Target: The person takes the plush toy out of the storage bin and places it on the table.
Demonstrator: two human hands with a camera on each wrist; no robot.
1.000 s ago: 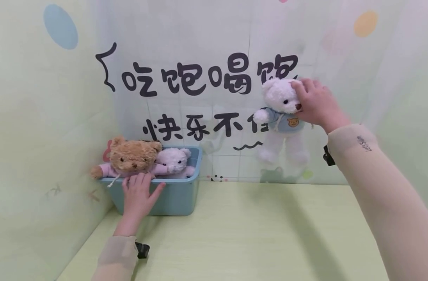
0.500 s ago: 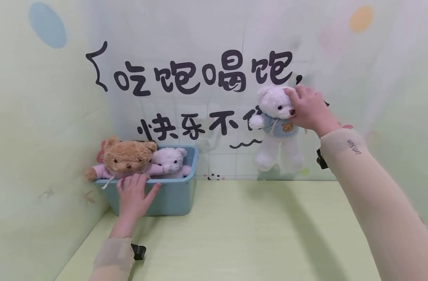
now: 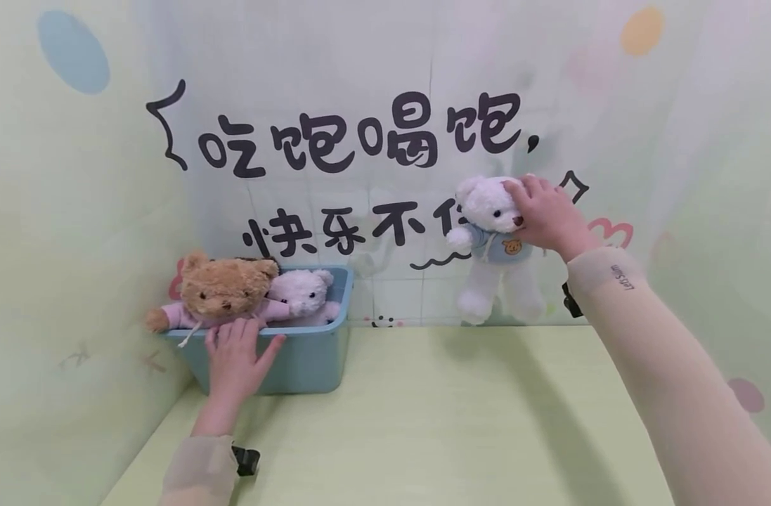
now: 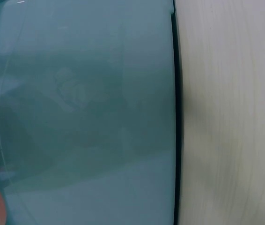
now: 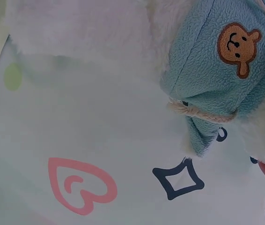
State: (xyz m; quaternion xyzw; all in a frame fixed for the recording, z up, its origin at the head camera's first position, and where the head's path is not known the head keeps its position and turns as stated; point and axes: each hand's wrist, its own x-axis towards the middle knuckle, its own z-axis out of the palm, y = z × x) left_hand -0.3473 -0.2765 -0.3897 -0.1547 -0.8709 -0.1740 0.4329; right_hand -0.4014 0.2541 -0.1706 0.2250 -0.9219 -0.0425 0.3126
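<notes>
I see the white bear (image 3: pixel 502 246) in its blue top held upright in the air, in front of the wall (image 3: pixel 372 49) with black lettering; the right hand (image 3: pixel 545 214) grips the side of its head. Well to the left, the left hand (image 3: pixel 236 358) rests on the near rim of the blue box (image 3: pixel 315 365), thumb spread from its fingers. 2 more, a brown bear (image 3: pixel 227 288) and a pale bear (image 3: pixel 301 292), sit side by side inside; the box stands on the table (image 3: pixel 436 422)
</notes>
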